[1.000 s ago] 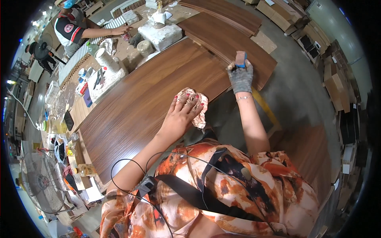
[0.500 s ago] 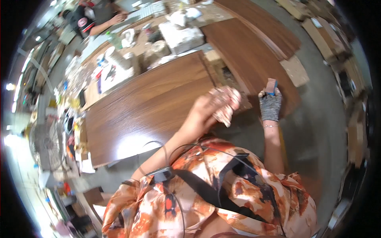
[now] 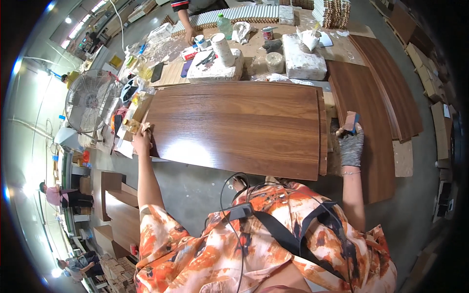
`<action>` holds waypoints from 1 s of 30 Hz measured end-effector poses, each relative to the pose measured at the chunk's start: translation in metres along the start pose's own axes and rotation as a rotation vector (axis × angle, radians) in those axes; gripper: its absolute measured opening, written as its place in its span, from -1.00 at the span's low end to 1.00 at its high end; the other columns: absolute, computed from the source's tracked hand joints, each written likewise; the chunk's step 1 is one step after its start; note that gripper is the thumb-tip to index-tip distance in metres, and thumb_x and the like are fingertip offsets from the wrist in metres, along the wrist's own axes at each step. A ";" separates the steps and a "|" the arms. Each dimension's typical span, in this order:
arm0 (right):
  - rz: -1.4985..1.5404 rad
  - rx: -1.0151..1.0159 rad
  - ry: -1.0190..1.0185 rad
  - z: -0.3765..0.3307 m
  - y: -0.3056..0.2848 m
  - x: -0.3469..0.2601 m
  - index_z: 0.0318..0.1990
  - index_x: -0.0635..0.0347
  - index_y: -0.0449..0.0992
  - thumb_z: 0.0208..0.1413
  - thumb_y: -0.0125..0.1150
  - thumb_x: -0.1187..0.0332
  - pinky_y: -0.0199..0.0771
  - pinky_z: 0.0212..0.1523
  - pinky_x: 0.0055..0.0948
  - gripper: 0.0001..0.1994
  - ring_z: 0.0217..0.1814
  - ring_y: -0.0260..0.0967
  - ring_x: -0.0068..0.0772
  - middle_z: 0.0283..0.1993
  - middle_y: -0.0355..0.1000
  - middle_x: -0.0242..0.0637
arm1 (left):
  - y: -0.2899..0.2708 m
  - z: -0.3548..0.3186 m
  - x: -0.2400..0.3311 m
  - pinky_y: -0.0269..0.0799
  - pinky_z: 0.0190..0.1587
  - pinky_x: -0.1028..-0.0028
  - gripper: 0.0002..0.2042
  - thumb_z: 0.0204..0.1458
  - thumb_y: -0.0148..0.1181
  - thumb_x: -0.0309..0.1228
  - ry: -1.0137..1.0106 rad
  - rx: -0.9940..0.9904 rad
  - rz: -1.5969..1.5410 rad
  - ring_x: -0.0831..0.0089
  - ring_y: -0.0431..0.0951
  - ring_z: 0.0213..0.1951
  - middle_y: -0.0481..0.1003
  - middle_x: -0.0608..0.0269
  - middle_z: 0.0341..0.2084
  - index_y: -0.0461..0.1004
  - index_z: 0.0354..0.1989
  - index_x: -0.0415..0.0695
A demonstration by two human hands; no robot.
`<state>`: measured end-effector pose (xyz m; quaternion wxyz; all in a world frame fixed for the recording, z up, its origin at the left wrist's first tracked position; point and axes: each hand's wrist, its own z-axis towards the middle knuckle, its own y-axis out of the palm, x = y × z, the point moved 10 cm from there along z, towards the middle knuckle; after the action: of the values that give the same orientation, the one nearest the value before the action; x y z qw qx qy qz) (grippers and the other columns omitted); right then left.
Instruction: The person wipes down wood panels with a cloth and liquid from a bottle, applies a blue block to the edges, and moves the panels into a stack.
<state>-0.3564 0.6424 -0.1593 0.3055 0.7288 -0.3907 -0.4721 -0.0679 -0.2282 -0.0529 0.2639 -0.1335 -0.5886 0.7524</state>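
Two hands are now wide apart: the left hand [image 3: 141,140] went from the brown board's [image 3: 234,129] right side to its left end, fingers pinching a pale cloth [image 3: 145,128], so no hand covers the board on the bench [image 3: 342,52]. The right hand [image 3: 351,145] grips a blue-and-tan block [image 3: 351,121]. Open floor [image 3: 190,195] meets the near edge.

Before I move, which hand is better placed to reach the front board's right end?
Probably your right hand: holding a block, it's near that end; your left hand is at the opposite end of the board.
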 end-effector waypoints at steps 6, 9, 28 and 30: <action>-0.272 -0.164 -0.144 -0.037 0.042 0.002 0.06 0.28 0.46 0.33 0.10 0.09 0.58 -0.15 -0.26 -0.60 -0.30 0.51 -0.27 -0.33 0.51 -0.22 | 0.008 -0.010 0.027 0.51 -0.03 0.00 -0.60 0.10 0.25 -0.10 0.047 0.104 -0.113 -0.16 0.61 -0.14 0.57 -0.19 -0.14 0.64 0.07 0.02; -0.128 -0.119 -0.116 -0.042 0.039 0.019 0.12 0.31 0.47 0.36 0.00 0.13 0.50 -0.11 -0.28 -0.58 -0.31 0.46 -0.30 -0.32 0.52 -0.24 | 0.005 -0.027 0.048 0.51 0.00 0.01 -0.58 0.11 0.25 -0.11 0.152 0.087 -0.205 -0.15 0.59 -0.10 0.56 -0.09 -0.02 0.59 0.17 0.19; -1.293 -0.398 -0.573 0.112 0.060 -0.058 0.35 0.09 0.41 0.37 0.15 0.34 0.31 0.33 -0.41 -0.58 0.26 0.36 -0.39 0.19 0.46 -0.28 | -0.055 -0.330 0.431 -0.05 0.47 0.03 -0.50 0.10 0.22 -0.32 0.929 -0.218 -0.399 -0.05 0.15 0.44 0.29 0.01 0.37 0.50 0.28 0.08; -1.380 -0.397 -0.597 0.118 0.068 -0.056 0.35 0.02 0.42 0.35 0.19 0.34 0.33 0.32 -0.40 -0.57 0.26 0.36 -0.36 0.23 0.42 -0.26 | -0.074 -0.381 0.467 -0.07 0.46 -0.03 -0.44 0.06 0.24 -0.34 1.034 -0.251 -0.393 -0.08 0.12 0.43 0.28 0.10 0.37 0.45 0.32 0.16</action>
<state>-0.4984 0.6474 -0.1222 -0.0508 0.5807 0.1774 -0.7929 -0.2403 0.3533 -0.0345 0.6351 -0.4029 -0.4814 0.4500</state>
